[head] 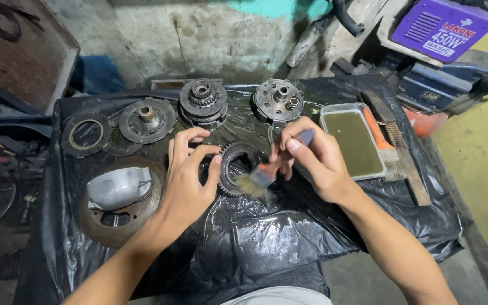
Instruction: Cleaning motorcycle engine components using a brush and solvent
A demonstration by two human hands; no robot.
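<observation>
On black plastic sheeting, a toothed gear ring – steadied by left hand, fingers curled on its rim. Right hand closed around a paintbrush, bristles touching the ring. Just right – rectangular tray filled with murky greenish liquid.

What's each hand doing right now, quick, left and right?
Left hand: fingers curled onto the toothed gear ring, steadying it on the black plastic sheet.
Right hand: closed around a paintbrush, bristles at the ring's lower edge.
</observation>
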